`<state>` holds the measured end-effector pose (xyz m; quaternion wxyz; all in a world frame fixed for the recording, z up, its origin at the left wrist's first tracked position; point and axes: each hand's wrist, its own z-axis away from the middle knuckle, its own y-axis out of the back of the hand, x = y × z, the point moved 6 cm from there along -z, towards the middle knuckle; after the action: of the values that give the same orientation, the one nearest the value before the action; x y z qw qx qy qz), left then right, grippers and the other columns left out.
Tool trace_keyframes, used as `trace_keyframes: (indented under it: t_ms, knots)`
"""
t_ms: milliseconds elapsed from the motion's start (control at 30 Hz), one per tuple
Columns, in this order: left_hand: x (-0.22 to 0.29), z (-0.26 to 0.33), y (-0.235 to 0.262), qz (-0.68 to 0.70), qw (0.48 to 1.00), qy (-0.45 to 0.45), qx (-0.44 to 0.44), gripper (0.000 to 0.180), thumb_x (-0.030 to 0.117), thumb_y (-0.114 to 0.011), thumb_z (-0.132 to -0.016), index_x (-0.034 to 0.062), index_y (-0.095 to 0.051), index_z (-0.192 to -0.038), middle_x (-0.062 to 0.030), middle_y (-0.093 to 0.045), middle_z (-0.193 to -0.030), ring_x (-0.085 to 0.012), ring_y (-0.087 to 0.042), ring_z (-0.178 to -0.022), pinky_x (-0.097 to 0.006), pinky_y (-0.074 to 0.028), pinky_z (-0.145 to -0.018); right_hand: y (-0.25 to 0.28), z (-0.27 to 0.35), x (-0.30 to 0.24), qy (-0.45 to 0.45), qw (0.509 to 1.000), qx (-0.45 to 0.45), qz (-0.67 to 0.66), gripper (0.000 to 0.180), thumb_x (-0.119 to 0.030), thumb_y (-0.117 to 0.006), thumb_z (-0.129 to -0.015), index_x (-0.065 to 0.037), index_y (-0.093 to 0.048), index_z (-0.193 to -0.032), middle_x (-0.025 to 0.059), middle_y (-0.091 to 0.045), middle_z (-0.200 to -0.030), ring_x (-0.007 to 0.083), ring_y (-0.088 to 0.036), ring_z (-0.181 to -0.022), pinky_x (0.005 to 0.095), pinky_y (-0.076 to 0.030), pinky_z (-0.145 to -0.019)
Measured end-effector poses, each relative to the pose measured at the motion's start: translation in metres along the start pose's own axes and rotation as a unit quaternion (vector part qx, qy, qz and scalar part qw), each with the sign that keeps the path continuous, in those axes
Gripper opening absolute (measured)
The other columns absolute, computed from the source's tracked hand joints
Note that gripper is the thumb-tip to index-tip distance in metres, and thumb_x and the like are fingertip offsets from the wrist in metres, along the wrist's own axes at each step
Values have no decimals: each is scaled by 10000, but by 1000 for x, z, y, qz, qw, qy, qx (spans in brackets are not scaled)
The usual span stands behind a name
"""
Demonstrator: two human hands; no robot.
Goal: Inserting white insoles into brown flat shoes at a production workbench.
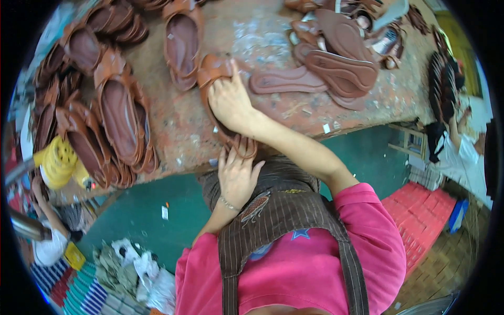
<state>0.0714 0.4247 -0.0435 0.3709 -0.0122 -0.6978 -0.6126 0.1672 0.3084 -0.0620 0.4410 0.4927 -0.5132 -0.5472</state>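
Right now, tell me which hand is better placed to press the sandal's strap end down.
Probably the right hand: it already lies over the brown sandal near its strap. The left hand only touches the heel end.

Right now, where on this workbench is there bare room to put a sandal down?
The widest bare patch of the workbench lies past the right hand, between the upright sandal and the heap of loose soles. A second strip runs along the near edge, right of the forearm, under the soles. The left side is crowded with stacked sandals.
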Motion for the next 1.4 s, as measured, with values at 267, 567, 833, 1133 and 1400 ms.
trace_keyframes:
  t_ms: [267, 567, 833, 1133, 1400]
  knots:
    - [-62, -22, 53, 274, 915, 258, 143, 225, 196, -637, -935, -22, -624, -884, -168, -630, -645, -288, -633, -580, -363, -470, -562, 96, 132, 148, -172, 960, 219, 34, 651, 2, -661, -693, -104, -553, -1326, 158, -504, -1349, 385, -412, -1333, 625, -205, -1138]
    - [-74, -39, 92, 256, 958, 125, 30, 238, 54, -613, -914, -70, -567, -1112, -162, -680, -938, -137, -627, -860, -313, -490, -742, 116, 164, 221, -157, 959, 237, 13, 512, -31, -724, -669, -70, -552, -1149, 146, -545, -1151, 354, -477, -1241, 493, -364, -1107]
    - [-133, -61, 263, -267, 897, 122, 329, 233, 143, -569, -948, -22, -605, -1109, -286, -655, -1021, -476, -617, -917, -493, -491, -759, 177, 199, 237, -104, 896, 428, -47, 658, -51, -740, -691, -37, -540, -1318, 167, -607, -1159, 328, -603, -1050, 403, -500, -908]
    - [-193, -53, 242, -247, 929, 253, 111, 289, 207, -619, -902, 10, -623, -1113, -275, -655, -938, -453, -639, -869, -506, -501, -738, 176, 243, 280, -294, 739, 596, -106, 513, -163, -563, -917, -28, -478, -1405, 132, -546, -1266, 231, -535, -1121, 367, -442, -946]
    - [-84, -77, 223, -38, 943, 152, 293, 563, 482, -525, -974, 16, -589, -1285, -182, -608, -1296, -309, -593, -1181, -447, -473, -966, 194, 187, 206, -193, 764, 589, -181, 456, -258, -514, -956, 63, -530, -1278, 139, -599, -1236, 222, -581, -1079, 350, -441, -958]
